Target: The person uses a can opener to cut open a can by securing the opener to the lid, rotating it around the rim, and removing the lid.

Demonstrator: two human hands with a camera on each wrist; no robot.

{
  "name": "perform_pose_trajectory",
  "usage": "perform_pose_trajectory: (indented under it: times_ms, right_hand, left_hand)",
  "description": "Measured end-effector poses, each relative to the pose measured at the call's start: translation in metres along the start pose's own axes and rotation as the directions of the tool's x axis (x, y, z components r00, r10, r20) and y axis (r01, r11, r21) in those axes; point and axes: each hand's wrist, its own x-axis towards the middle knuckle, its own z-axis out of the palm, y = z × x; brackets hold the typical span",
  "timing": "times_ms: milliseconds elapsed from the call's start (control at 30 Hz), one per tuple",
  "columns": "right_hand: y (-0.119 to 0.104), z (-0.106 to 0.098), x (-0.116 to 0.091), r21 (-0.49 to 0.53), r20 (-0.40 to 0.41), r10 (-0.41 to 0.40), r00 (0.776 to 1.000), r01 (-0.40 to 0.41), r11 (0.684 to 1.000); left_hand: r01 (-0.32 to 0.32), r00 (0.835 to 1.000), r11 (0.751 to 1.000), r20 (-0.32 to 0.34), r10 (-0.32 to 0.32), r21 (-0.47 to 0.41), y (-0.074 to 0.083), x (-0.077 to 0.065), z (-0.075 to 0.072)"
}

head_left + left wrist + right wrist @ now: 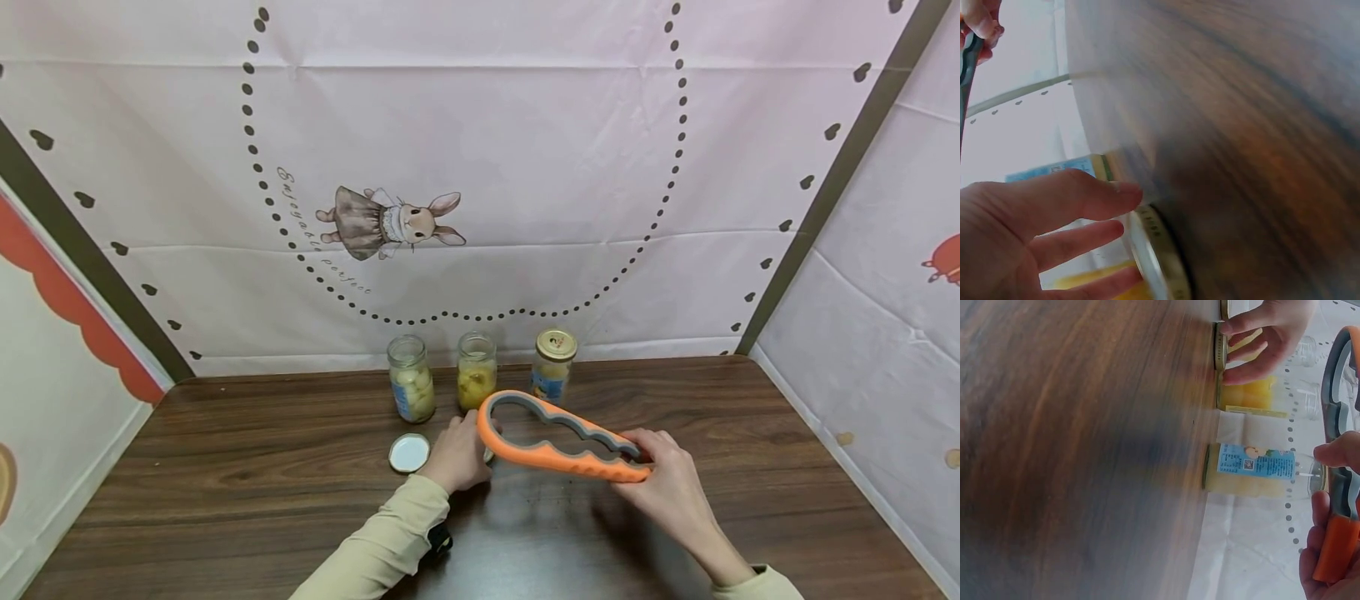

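Note:
My right hand grips the handle ends of an orange and grey jar opener, raised above the table. My left hand is down at the table, its fingers loosely extended at a jar lid lying flat, with fingertips at or very near its rim. Only a sliver of that lid shows in the head view. Behind the left hand stands a lidless glass jar with yellow contents. Left of it is another lidless jar with pale pieces. On the right, a third jar wears its gold lid.
A second lid lies white side up on the brown wooden table, left of the left hand. A printed cloth hangs right behind the jars. Beneath the left forearm shows a small black object.

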Motion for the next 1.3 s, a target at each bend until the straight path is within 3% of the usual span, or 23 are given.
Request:
perform_pose_trajectory:
  times_ms: [300,600,933,1100,1300]
  right_hand:
    - [0.007,-0.01,-0.001,-0.018,-0.048,0.019,0.999,-0.02,1.0]
    - [0.016,-0.028,-0.002,-0.043,-0.067,0.119,0.991,-0.122,0.992]
    - [0.023,-0.046,0.0,-0.043,-0.055,0.275,0.96,-0.277,0.96]
    - [0.025,-0.052,0.001,-0.032,-0.02,0.357,0.934,-0.358,0.933]
    - [0.03,-0.056,0.0,-0.033,-0.034,0.386,0.922,-0.387,0.922]
  left_hand:
    - [-0.032,0.998,0.997,-0.047,0.035,0.065,0.014,0.009,-0.003]
    - [0.014,0.999,0.998,-0.038,-0.016,-0.063,0.026,0.031,-0.004]
    - [0.091,0.996,0.991,-0.001,-0.091,-0.096,0.032,0.06,0.0]
    - [0.141,0.988,0.977,-0.037,-0.149,-0.159,0.034,0.072,0.008]
    - [0.141,0.978,0.956,-0.114,-0.175,-0.258,0.034,0.085,0.019]
